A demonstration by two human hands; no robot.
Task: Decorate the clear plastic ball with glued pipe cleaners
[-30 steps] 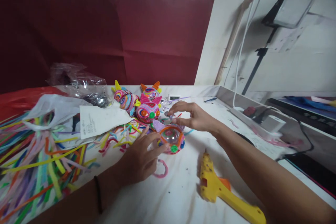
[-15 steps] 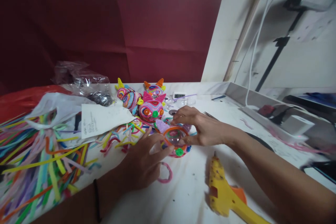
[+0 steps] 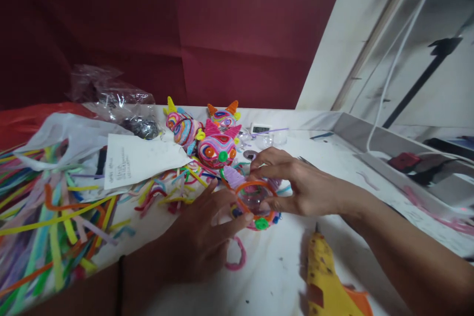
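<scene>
On the worktop (image 3: pixel 281 276), the half-made figure (image 3: pixel 255 200) sat between the left hand (image 3: pixel 200 237) and right hand (image 3: pixel 296 187). Three finished figures (image 3: pixel 217 145) stood behind it, pipe cleaners (image 3: pixel 55 217) lay far left, the glue gun (image 3: pixel 328 281) near right.

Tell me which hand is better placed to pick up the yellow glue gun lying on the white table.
Right. The right hand is on the clear ball ringed with orange pipe cleaner, just above the yellow glue gun on that side. The left hand steadies the ball from the far side, so it would probably have to cross over.
</scene>
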